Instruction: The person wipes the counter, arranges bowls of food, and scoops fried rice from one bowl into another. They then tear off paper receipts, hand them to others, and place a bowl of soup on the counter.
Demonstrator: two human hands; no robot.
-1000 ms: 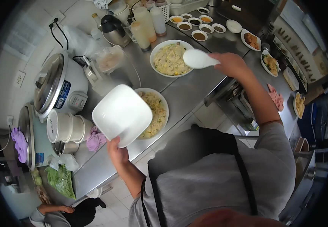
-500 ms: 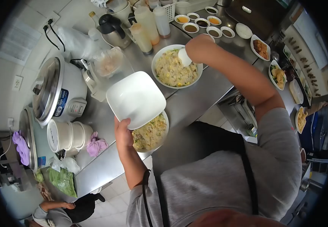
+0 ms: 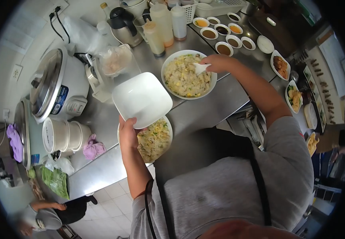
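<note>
My left hand [image 3: 129,133] grips the near edge of a white square dish [image 3: 142,99], its thumb on the rim; the dish's inside is bare. Under and beside that hand stands a bowl of fried rice [image 3: 156,139], partly covered by the dish. My right hand [image 3: 216,63] is closed on a white spoon [image 3: 200,68], whose bowl touches the fried rice [image 3: 186,77] in a second round white bowl [image 3: 165,81]. Egg bits and green pieces show in both heaps of rice.
Squeeze bottles [image 3: 162,28] and a thermos jug [image 3: 125,26] stand behind. Small sauce dishes [image 3: 224,48] line the back right, near plated food [image 3: 280,65]. A rice cooker [image 3: 59,87], stacked tubs [image 3: 63,135] and a pink cloth [image 3: 94,147] are left. Another person [image 3: 47,215] is lower left.
My right hand has turned and lowered, so the spoon now lies more sideways at the rice. The dish in my left hand has shifted slightly. The whole view has tilted a little.
</note>
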